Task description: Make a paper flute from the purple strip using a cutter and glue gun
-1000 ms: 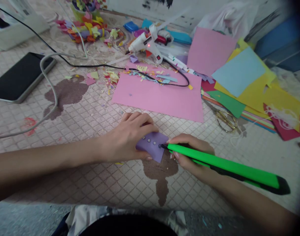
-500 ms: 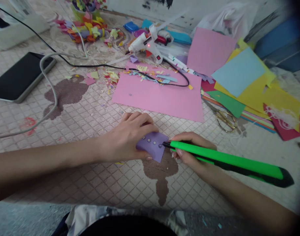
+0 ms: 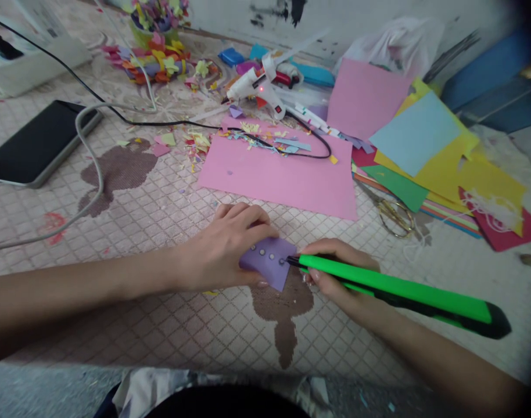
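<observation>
A small piece of purple paper (image 3: 272, 273) is held close above the patterned tablecloth, between the thumb and fingers of my left hand (image 3: 230, 247). It bears a row of several small round marks; most look whitish inside, the rightmost purple with a dark outline. My right hand (image 3: 341, 267) is closed around a green and black utility knife (image 3: 396, 290). The knife's narrow dark tip touches the paper at the rightmost mark or just beside it. Part of the paper is hidden under my left hand.
Beyond my hands lies a pink sheet (image 3: 283, 180) strewn with paper scraps, with a white glue gun (image 3: 259, 87) behind it. Gold-handled scissors (image 3: 394, 216) and stacked coloured papers (image 3: 416, 136) are on the right. A phone (image 3: 39, 142) and a cable (image 3: 100, 168) lie left.
The view has shifted slightly, so everything sits a little lower and the right-hand things a little further left. My hands, paper and knife tip keep nearly the same positions relative to each other.
</observation>
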The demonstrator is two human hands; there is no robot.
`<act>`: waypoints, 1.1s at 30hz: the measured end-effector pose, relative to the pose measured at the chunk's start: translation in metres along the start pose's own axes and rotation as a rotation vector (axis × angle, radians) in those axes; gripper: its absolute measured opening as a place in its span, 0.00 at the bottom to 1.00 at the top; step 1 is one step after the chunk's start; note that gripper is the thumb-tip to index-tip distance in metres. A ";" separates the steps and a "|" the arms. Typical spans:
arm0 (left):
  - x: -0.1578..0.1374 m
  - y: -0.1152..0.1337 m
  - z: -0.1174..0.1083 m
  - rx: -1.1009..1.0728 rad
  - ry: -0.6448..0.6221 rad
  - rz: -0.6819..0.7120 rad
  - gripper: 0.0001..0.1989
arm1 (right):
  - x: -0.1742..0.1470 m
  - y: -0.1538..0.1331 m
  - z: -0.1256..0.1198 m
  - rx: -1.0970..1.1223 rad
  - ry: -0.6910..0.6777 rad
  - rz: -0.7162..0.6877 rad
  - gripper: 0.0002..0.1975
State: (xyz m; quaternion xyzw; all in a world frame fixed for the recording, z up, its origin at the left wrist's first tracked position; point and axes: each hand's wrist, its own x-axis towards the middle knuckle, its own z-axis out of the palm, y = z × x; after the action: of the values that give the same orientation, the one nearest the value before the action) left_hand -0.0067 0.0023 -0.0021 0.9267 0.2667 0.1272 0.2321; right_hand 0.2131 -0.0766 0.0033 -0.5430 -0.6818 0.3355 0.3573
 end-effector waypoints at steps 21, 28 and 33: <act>-0.001 0.009 -0.003 0.201 -0.012 -0.008 0.30 | -0.001 0.000 -0.002 0.044 0.006 0.022 0.08; -0.003 0.010 -0.002 0.181 -0.019 0.000 0.28 | -0.004 0.005 -0.002 0.090 0.003 0.008 0.11; -0.002 0.010 -0.004 0.163 0.005 0.000 0.27 | -0.006 0.007 -0.005 0.124 0.031 0.009 0.11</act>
State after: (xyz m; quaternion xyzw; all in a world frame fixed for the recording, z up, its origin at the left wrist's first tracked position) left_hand -0.0056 -0.0050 0.0062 0.9422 0.2769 0.1073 0.1552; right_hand 0.2214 -0.0808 -0.0010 -0.5280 -0.6518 0.3699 0.3993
